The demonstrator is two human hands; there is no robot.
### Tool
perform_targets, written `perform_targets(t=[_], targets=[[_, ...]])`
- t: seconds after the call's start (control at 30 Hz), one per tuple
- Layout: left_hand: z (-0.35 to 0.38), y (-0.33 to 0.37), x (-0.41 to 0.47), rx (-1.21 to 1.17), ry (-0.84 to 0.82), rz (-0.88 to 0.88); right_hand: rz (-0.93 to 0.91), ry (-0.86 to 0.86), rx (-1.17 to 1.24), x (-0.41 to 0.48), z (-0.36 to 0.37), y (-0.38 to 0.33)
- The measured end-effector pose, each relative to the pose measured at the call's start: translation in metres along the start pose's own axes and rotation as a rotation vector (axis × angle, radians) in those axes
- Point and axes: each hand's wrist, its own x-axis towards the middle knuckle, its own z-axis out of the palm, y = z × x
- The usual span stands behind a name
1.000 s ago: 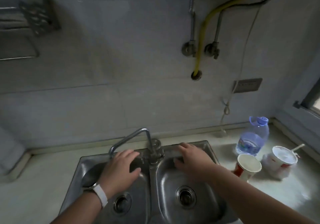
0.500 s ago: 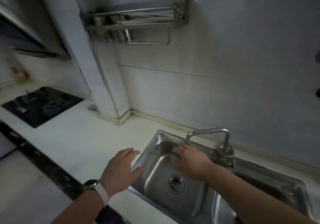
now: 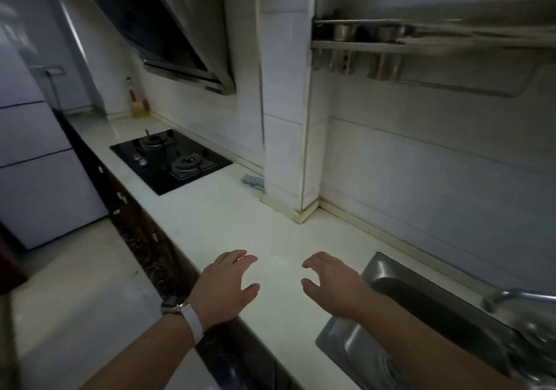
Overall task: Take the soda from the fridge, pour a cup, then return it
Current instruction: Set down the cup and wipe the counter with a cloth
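Task barely begun: left hand and right hand empty, fingers loosely spread above worktop front edge; fridge shut, soda unseen.

Bench runs along wall. Sink set in at near right end, tap at its right. Hob set into far half of bench, range hood above it. Bottle in far back corner. Fridge left of far end, on floor. Pillar on back edge between hob and sink; cloth at its foot, hob side. Wall rack right of pillar, above sink. Left hand over front edge; right hand just left of sink.
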Motion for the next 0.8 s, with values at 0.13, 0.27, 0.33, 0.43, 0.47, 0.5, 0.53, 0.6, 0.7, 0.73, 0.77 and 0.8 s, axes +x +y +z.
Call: perform_targets(t=[0.13,0.27,0.33,0.43,0.47,0.5,0.53,0.6,0.7,0.73,0.77,0.8], targets=[[-0.027,-0.081,-0.004,-0.011,0.021,-0.075,-0.046,-0.022,0.0,0.057,0.026,-0.066],[-0.054,-0.142,-0.007,-0.023,0.067,-0.137,-0.089,-0.044,0.001,0.106,0.044,-0.12],[-0.063,-0.168,-0.009,-0.019,0.077,-0.168,-0.104,-0.055,0.007,0.127,0.05,-0.143],[-0.072,-0.2,-0.014,-0.022,0.074,-0.211,-0.137,-0.069,-0.012,0.154,0.056,-0.168],[-0.073,-0.209,-0.015,-0.026,0.076,-0.227,-0.149,-0.075,-0.019,0.162,0.058,-0.175],[-0.074,-0.218,-0.016,-0.028,0.08,-0.242,-0.158,-0.082,-0.023,0.17,0.061,-0.18],[-0.075,-0.227,-0.016,-0.029,0.081,-0.256,-0.168,-0.088,-0.025,0.178,0.064,-0.184],[-0.075,-0.241,-0.013,-0.036,0.074,-0.279,-0.184,-0.106,-0.022,0.195,0.07,-0.191],[-0.074,-0.258,-0.002,-0.04,0.067,-0.29,-0.206,-0.127,-0.021,0.223,0.082,-0.196],[-0.074,-0.266,0.005,-0.033,0.063,-0.291,-0.209,-0.134,-0.015,0.236,0.088,-0.196],[-0.073,-0.274,0.012,-0.027,0.054,-0.294,-0.211,-0.142,-0.009,0.249,0.095,-0.196],[-0.072,-0.282,0.02,-0.023,0.041,-0.302,-0.214,-0.15,-0.002,0.263,0.102,-0.197]])
